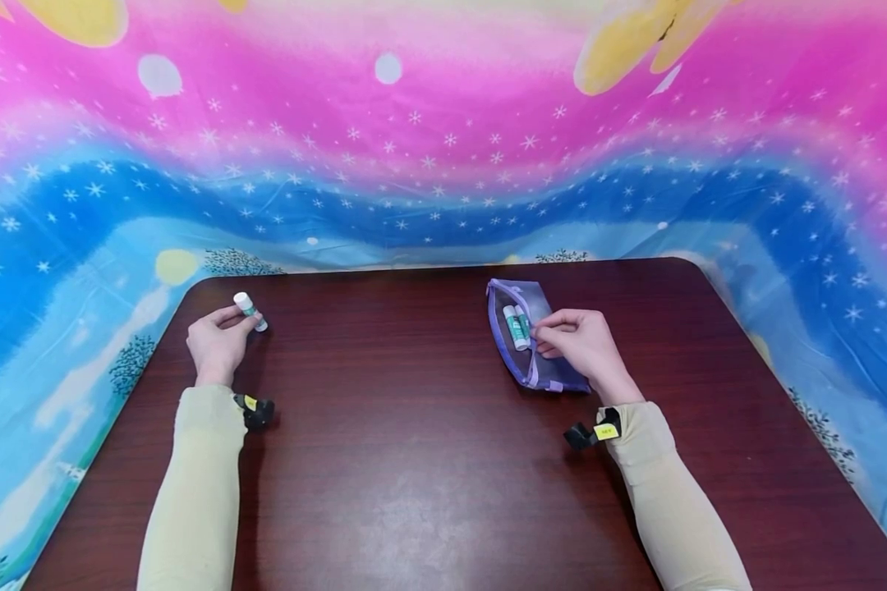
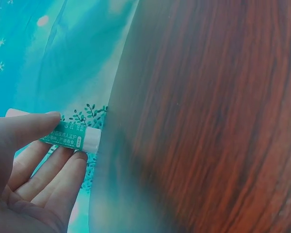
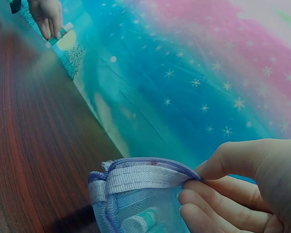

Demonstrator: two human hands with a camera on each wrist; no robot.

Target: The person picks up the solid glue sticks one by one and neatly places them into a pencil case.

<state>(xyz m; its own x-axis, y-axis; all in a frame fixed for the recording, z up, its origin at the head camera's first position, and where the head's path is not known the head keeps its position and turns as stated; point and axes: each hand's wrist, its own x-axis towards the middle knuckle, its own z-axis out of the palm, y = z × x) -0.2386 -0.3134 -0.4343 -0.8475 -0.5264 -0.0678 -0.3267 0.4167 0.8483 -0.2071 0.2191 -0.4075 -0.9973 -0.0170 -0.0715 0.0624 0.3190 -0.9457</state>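
Note:
Between thumb and fingers, my left hand [image 1: 218, 341] pinches a green glue stick [image 2: 65, 135] with a white cap, above the table's far left part. On the right lies a purple mesh zip pouch [image 1: 558, 365], its zipped mouth spread apart. Two more green-and-white glue sticks [image 1: 517, 328] show side by side in the opening. My right hand [image 1: 584, 341] pinches the pouch's near edge; in the right wrist view, thumb and fingertips grip the zipper edge [image 3: 153, 165]. Through the mesh in that view, part of a glue stick [image 3: 143, 219] shows.
The dark red wooden table [image 1: 384, 427] has rounded far corners. A pink and blue curtain [image 1: 414, 189] with snowflakes hangs behind and beside it. Small black wrist cameras [image 1: 259, 412] are strapped to both sleeves.

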